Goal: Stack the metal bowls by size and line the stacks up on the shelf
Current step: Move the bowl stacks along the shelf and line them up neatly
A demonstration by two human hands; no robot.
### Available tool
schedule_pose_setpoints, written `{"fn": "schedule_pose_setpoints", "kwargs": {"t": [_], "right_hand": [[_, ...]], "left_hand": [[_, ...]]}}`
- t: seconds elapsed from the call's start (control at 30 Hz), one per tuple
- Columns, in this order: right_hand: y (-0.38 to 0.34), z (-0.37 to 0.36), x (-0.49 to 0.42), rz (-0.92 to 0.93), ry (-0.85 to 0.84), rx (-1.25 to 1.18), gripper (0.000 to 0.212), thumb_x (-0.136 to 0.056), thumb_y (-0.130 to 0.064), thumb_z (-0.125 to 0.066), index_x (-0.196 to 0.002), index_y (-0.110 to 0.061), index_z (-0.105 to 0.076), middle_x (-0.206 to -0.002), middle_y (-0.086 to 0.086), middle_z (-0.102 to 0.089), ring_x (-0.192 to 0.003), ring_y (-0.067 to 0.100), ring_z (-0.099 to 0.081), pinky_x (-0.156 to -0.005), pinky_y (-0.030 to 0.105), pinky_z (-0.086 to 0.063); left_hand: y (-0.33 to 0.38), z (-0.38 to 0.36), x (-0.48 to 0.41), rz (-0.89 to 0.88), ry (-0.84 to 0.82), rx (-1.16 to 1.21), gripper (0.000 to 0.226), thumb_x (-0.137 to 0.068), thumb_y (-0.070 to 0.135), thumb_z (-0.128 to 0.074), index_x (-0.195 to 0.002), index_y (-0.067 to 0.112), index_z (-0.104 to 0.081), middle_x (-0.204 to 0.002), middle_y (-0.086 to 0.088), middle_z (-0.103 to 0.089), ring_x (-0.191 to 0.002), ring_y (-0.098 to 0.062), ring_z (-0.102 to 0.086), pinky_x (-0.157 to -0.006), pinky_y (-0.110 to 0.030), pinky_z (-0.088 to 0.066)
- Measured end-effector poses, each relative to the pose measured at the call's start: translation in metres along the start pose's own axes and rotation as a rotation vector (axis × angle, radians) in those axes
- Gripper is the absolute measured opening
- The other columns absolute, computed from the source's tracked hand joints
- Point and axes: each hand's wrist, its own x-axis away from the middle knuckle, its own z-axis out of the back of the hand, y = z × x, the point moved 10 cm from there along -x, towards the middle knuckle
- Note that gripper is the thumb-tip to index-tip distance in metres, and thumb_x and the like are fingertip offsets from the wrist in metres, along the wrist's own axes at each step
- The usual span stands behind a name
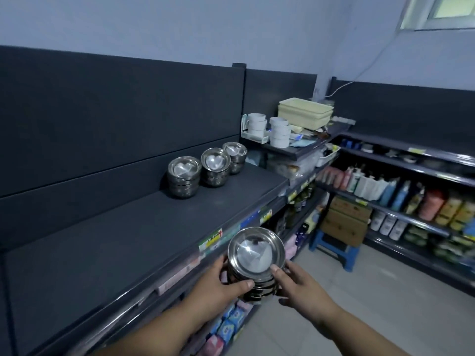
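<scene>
L hand (218, 281), R hand (301, 286) round bowls (257, 253)

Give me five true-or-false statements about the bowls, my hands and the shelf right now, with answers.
Three bowl stacks stand on the shelf. True.
The held stack rests on the shelf. False: it is in the air, in front of the shelf's edge.
Only the left hand holds it. False: the right hand grips it too.
Those three stacks line up along the back panel. True.
The blue stool stands on the shelf. False: it stands on the floor.
</scene>
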Motion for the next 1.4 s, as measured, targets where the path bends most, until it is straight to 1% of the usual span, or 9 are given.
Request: {"fn": "schedule_pose_setpoints", "kwargs": {"t": [0.1,0.23,0.33,0.53,0.7,0.8,0.87,1.07,1.4], "right_hand": [[-0.015,0.007,-0.044,-0.009,0.027,-0.011,0.028,-0.083,-0.056,-0.06,-0.109,-0.046,-0.06,-0.106,-0.011,-0.071,-0.098,0.014,-0.068,-0.09,0.039,-0.055],[-0.043,0.006,-0.11,-0.02,0.028,-0.051,0.034,-0.083,-0.057,-0.06,-0.113,-0.042,-0.06,-0.109,-0.01,-0.071,-0.099,0.013,-0.068,-0.085,0.034,-0.055],[-0.065,0.008,-0.154,-0.001,0.049,-0.091,0.028,-0.088,-0.049,-0.059,-0.114,-0.039,-0.061,-0.106,-0.014,-0.071,-0.097,0.007,-0.068,-0.082,0.028,-0.054],[-0.08,0.018,-0.226,0.008,0.067,-0.091,0.054,-0.074,-0.067,-0.063,-0.122,-0.044,-0.056,-0.121,-0.012,-0.065,-0.112,0.011,-0.061,-0.102,0.043,-0.049],[-0.09,0.034,-0.28,0.024,0.051,-0.114,0.031,-0.089,-0.05,-0.056,-0.12,-0.045,-0.052,-0.115,-0.024,-0.057,-0.106,-0.001,-0.054,-0.084,0.028,-0.052],[-0.091,0.049,-0.315,0.026,0.018,-0.123,0.032,-0.087,-0.053,-0.058,-0.118,-0.048,-0.052,-0.113,-0.025,-0.056,-0.107,0.001,-0.055,-0.099,0.037,-0.049],[-0.091,0.063,-0.341,0.042,-0.008,-0.106,0.044,-0.084,-0.057,-0.059,-0.126,-0.045,-0.051,-0.117,-0.025,-0.057,-0.113,0.003,-0.054,-0.105,0.042,-0.045],[-0.103,0.104,-0.417,0.07,-0.165,-0.015,0.037,-0.088,-0.05,-0.058,-0.125,-0.044,-0.054,-0.116,-0.022,-0.063,-0.111,0.003,-0.058,-0.106,0.04,-0.044],[-0.105,0.116,-0.487,0.09,-0.34,0.053,0.026,-0.092,-0.04,-0.057,-0.117,-0.045,-0.059,-0.113,-0.025,-0.065,-0.104,-0.01,-0.056,-0.088,0.017,-0.043]], "left_hand": [[0.011,0.015,-0.051,-0.024,-0.011,0.009,0.06,-0.073,0.019,-0.082,-0.118,0.039,-0.047,-0.109,0.029,-0.057,-0.092,0.022,-0.055,-0.073,0.0,-0.044],[0.034,0.041,-0.119,-0.054,-0.028,0.002,0.066,-0.071,0.025,-0.083,-0.125,0.035,-0.045,-0.112,0.023,-0.061,-0.102,0.011,-0.057,-0.08,-0.006,-0.047],[0.046,0.059,-0.167,-0.051,-0.041,-0.018,0.08,-0.059,0.044,-0.085,-0.128,0.036,-0.046,-0.12,0.016,-0.063,-0.11,0.001,-0.059,-0.097,-0.024,-0.049],[0.05,0.076,-0.235,-0.041,0.002,-0.029,0.106,-0.048,0.062,-0.083,-0.139,0.039,-0.035,-0.134,0.015,-0.05,-0.122,-0.009,-0.053,-0.107,-0.037,-0.043],[0.048,0.068,-0.284,-0.013,0.029,0.046,0.1,-0.058,0.051,-0.084,-0.141,0.04,-0.03,-0.134,0.017,-0.049,-0.119,-0.01,-0.054,-0.1,-0.029,-0.047],[0.05,0.061,-0.313,-0.009,0.091,0.08,0.08,-0.073,0.034,-0.08,-0.135,0.042,-0.03,-0.111,0.03,-0.045,-0.107,-0.001,-0.052,-0.078,-0.012,-0.046],[0.049,0.058,-0.335,0.007,0.158,0.081,0.082,-0.07,0.037,-0.082,-0.137,0.04,-0.033,-0.114,0.027,-0.046,-0.108,-0.001,-0.051,-0.083,-0.016,-0.044],[0.051,0.037,-0.396,0.019,0.341,0.089,0.095,-0.045,0.057,-0.088,-0.129,0.038,-0.048,-0.121,0.013,-0.065,-0.115,-0.005,-0.059,-0.103,-0.041,-0.047],[0.049,0.027,-0.425,0.059,0.606,0.025,0.091,-0.046,0.061,-0.079,-0.127,0.043,-0.043,-0.121,0.019,-0.062,-0.113,0.004,-0.055,-0.102,-0.026,-0.044]]}}
